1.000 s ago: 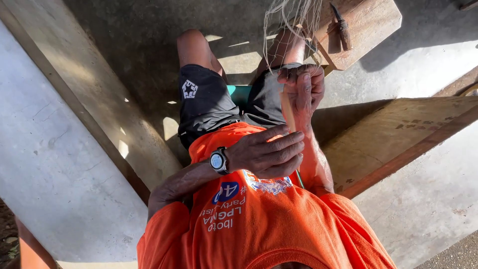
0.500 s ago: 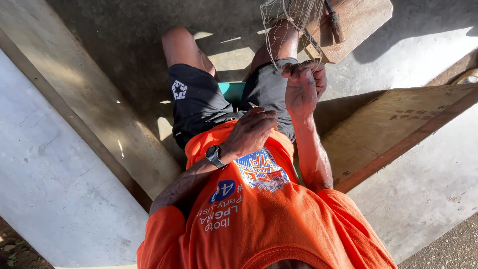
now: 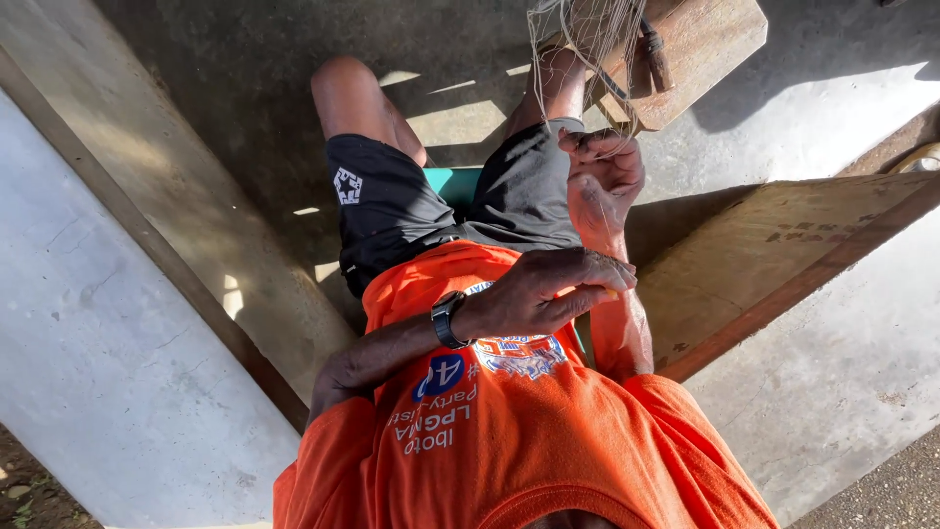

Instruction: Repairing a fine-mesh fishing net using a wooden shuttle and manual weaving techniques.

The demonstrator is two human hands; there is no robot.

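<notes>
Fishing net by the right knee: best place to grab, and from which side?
Judging by its pose, grip the loose mesh of the net where it hangs below the wooden board, just above the right hand. Come from below, the fingers pinching several strands, since they bunch there.

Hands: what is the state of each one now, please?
Left hand: fingers pinched together; what they hold cannot be told.
Right hand: fingers curled, pulling net strands.
</notes>
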